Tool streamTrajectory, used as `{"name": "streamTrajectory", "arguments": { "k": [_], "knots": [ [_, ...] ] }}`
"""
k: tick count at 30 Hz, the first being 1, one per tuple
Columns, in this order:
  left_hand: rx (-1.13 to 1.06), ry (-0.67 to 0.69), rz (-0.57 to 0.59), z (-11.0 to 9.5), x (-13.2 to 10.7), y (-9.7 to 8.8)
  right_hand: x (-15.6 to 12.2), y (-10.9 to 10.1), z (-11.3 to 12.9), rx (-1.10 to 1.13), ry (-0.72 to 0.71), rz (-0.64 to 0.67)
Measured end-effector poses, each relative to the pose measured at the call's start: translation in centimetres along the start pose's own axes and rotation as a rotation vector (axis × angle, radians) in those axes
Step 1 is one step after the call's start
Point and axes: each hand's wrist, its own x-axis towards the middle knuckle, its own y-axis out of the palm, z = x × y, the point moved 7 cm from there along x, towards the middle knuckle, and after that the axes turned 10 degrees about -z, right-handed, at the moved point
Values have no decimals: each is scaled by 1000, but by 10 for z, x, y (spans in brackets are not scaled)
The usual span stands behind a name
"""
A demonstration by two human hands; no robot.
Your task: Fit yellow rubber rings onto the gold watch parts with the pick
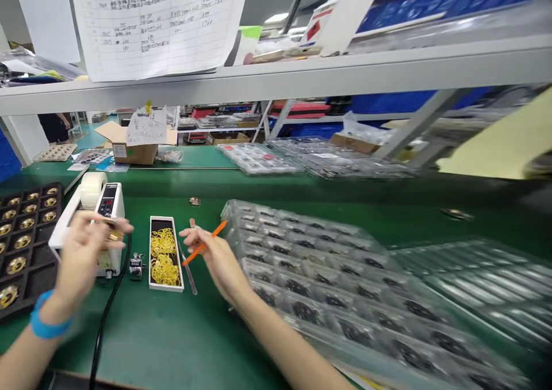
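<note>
My left hand point(80, 255), with a blue band at the wrist, pinches a small gold round metal part point(114, 232) in front of a white tape dispenser point(112, 197). Motion blurs that hand a little. In my right hand point(222, 260) is a thin orange stick point(200, 245), held like a pen and slanting down to the left. Its lower end is over the right side of a narrow white box point(166, 288) of yellow rings point(164, 257). Metal tweezers point(190, 276) lie beside the box, partly under the stick. A metal tally counter point(136, 267) stands between dispenser and box.
At left is a black compartment tray point(42, 257) of gold round parts. Stacked clear trays point(310, 257) with dark parts fill the right; another clear tray point(487, 286) lies beyond. A black cable point(106, 315) crosses the green bench. A grey shelf beam point(276, 85) spans above.
</note>
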Motion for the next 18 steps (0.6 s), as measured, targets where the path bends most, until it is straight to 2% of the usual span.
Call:
{"name": "streamTrajectory", "arguments": {
  "k": [1,3,5,7,9,13,18],
  "knots": [
    [-28,-168,122,22,-13,27,-1,-1,-9,34,39,-37],
    [-83,-396,224,60,-31,59,-3,-7,-16,-5,34,-124],
    [-123,-518,214,90,-36,67,-7,-18,-14,-61,-15,-212],
    [-160,-567,174,108,-34,62,-14,-24,-8,-40,-71,-243],
    [-205,-576,140,115,-31,54,-22,-20,-3,-15,-142,-187],
    [-268,-555,118,114,-33,49,-38,1,-3,-82,-280,-42],
    [-290,-543,163,111,-39,56,-46,9,-5,-142,-388,-41]
  ]
}}
